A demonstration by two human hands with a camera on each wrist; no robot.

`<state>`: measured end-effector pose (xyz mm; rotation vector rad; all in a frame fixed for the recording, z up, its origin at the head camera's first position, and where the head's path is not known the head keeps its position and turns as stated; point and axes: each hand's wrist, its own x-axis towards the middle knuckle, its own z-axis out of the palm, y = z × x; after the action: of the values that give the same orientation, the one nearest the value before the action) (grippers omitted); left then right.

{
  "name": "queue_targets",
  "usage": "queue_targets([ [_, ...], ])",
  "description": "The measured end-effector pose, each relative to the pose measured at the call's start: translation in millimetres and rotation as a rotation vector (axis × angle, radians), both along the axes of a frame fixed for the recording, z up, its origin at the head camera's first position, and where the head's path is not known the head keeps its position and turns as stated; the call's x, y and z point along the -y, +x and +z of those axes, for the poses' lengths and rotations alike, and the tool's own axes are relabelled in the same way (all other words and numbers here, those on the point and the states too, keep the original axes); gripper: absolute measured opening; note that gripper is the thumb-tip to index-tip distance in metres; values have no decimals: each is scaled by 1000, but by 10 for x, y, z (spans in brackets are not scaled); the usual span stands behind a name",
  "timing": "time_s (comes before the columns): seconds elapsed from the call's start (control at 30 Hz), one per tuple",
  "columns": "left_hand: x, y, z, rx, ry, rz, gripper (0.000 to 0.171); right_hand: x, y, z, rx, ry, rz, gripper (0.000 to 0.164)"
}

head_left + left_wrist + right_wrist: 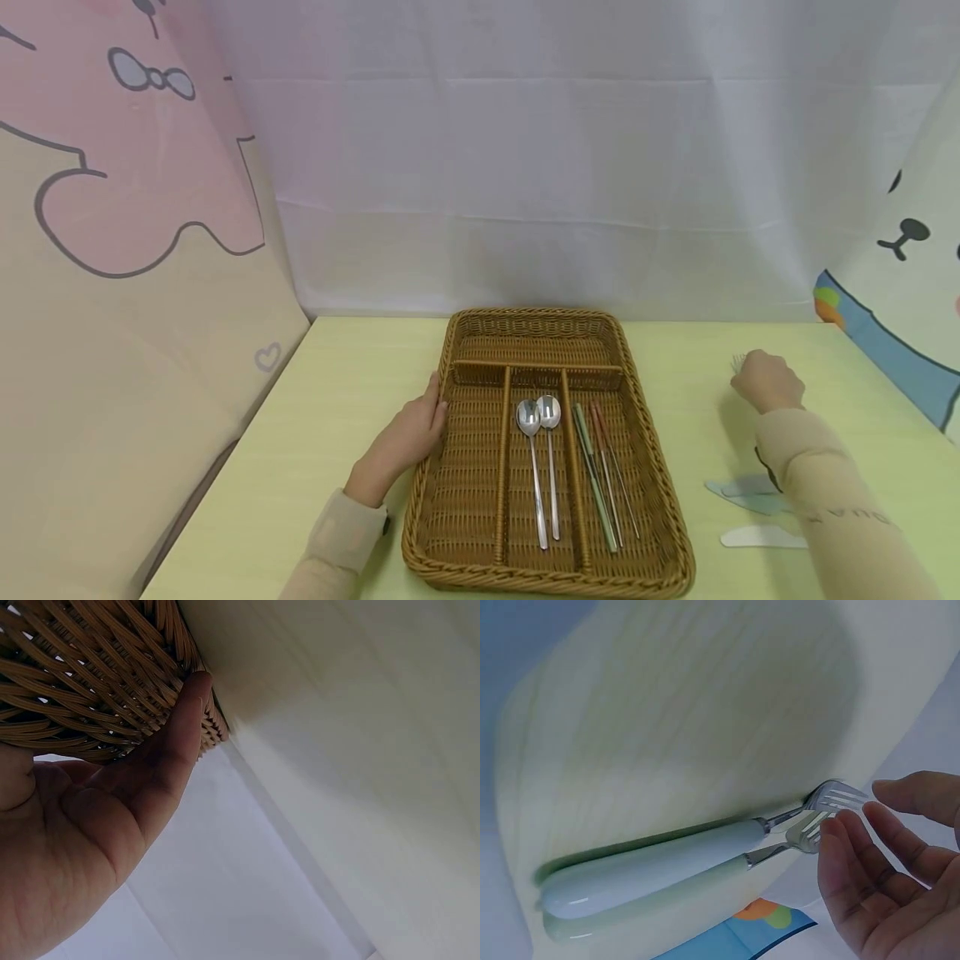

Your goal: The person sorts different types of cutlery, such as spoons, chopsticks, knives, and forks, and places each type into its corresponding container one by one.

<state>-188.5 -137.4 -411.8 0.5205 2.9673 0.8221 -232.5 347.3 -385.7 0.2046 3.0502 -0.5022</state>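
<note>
A brown wicker cutlery basket [504, 467] with several compartments stands on the table. My left hand [405, 433] rests against its left side, fingers extended along the woven outer wall [112, 675]. Two metal spoons [549, 412] lie in the middle compartment; green chopsticks [596, 479] and red ones [600, 429] share the right one. Off to the right, my right hand [768, 382] is over two forks. In the right wrist view its bent fingers and thumb [915, 795] stand apart right at the tines of the pale-blue-handled fork [660, 862] and the pale-green-handled fork [660, 900].
Beside the right forearm lie pale blue-green, blade-like pieces [738, 492] and a white one [761, 537], partly covered by the sleeve. A white curtain [525, 183] hangs behind the table [352, 375], with printed cloth on both sides.
</note>
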Motion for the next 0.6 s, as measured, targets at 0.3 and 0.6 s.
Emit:
queue_targets([
  [0.3,-5,4,3,10,8,0,56,-130,106,-28,33,19,-71,26],
  [0.6,-1,11,1,0,1,1,55,-188,119,-82,83,22,-83,21],
])
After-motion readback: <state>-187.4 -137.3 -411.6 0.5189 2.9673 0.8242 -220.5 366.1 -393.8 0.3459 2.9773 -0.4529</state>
